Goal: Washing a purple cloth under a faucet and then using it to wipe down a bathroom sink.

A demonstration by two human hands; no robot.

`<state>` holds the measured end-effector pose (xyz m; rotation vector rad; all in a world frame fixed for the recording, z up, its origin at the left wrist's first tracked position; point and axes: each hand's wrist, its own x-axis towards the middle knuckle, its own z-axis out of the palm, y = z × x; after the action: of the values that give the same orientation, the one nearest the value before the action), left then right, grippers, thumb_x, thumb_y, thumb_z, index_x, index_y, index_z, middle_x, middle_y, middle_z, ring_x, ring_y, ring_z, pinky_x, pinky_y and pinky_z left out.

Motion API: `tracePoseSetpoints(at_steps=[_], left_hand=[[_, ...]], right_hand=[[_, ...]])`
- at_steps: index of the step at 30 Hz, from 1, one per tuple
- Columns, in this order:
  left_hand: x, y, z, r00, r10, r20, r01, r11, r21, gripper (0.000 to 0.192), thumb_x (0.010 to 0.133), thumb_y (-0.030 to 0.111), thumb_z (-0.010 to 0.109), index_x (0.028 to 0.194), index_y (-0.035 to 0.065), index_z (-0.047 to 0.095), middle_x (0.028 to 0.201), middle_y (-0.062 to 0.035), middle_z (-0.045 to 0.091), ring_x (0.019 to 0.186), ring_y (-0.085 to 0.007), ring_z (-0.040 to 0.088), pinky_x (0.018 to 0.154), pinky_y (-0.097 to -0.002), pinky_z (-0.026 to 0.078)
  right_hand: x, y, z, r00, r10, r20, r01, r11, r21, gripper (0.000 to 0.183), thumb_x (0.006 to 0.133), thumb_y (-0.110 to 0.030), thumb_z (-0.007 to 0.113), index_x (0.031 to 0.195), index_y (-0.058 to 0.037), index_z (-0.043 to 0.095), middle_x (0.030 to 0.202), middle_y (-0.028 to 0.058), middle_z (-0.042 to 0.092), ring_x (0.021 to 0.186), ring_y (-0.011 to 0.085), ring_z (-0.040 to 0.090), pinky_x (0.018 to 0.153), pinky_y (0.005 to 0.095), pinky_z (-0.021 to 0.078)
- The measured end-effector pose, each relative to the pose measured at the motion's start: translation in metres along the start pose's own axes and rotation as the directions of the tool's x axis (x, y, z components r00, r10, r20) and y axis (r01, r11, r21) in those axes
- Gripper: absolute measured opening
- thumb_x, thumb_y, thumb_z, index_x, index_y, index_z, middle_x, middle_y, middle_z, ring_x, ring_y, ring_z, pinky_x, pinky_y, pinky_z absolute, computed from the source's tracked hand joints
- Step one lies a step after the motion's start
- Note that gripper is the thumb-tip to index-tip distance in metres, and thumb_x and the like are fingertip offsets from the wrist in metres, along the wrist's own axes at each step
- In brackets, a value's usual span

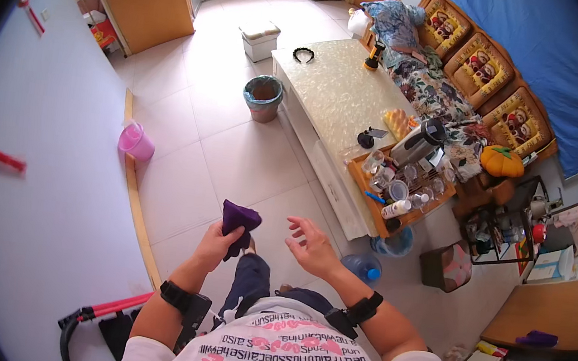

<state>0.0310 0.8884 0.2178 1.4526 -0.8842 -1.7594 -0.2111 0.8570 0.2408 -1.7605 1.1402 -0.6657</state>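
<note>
My left hand [216, 244] is closed around a folded purple cloth [239, 220], its thumb lying over the front and a darker end hanging beneath. To the right of it, my right hand [312, 245] hovers over the tiled floor with fingers apart and slightly curled, touching nothing. A second purple cloth [537, 338] lies on a wooden surface [555, 305] at the far right. Black straps with small devices are around both forearms.
A long coffee table [343, 90] bears a wooden tea tray [357, 175] with a steel thermos [417, 142], cups and bottles. On the floor stand a lined trash bin [263, 107], a pink bin [137, 143] and a blue water jug [361, 268]. A cushioned sofa [479, 66] is behind the table.
</note>
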Motion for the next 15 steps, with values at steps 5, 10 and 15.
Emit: tracePoseSetpoints(at_steps=[5,10,15], left_hand=[[0.073,0.057,-0.010,0.988,0.090,-0.127,-0.091,0.996,-0.004,0.062,0.071,0.008,0.071,0.119,0.0023,0.033,0.080,-0.0134,0.060,0.065,-0.0158,0.060,0.053,-0.0241,0.049],[0.140,0.114,-0.038,0.987,0.114,0.113,-0.125,0.987,0.103,0.064,0.078,0.012,0.065,0.127,0.0041,0.025,0.078,-0.0105,0.061,0.067,-0.0127,0.059,0.053,-0.0223,0.046],[0.206,0.173,-0.054,0.937,0.147,0.315,-0.209,0.963,0.172,0.059,0.084,0.011,0.057,0.131,0.0090,0.022,0.079,-0.0094,0.062,0.068,-0.0105,0.058,0.057,-0.0213,0.046]], right_hand=[[0.090,0.000,0.004,0.990,-0.132,0.050,0.132,0.991,0.011,0.053,0.072,-0.016,0.064,0.120,-0.0056,0.043,0.114,0.0161,0.049,0.104,0.0277,0.050,0.085,0.0358,0.0431],[0.163,-0.001,0.014,0.987,-0.122,0.107,0.123,0.992,-0.007,0.066,0.069,-0.020,0.068,0.126,-0.0073,0.037,0.119,0.0179,0.047,0.109,0.0323,0.047,0.093,0.0383,0.0363],[0.220,-0.003,0.003,0.980,0.180,0.087,-0.194,0.962,0.193,0.061,0.070,-0.018,0.069,0.121,-0.0054,0.038,0.101,0.0174,0.057,0.092,0.0305,0.058,0.081,0.0358,0.0454]])
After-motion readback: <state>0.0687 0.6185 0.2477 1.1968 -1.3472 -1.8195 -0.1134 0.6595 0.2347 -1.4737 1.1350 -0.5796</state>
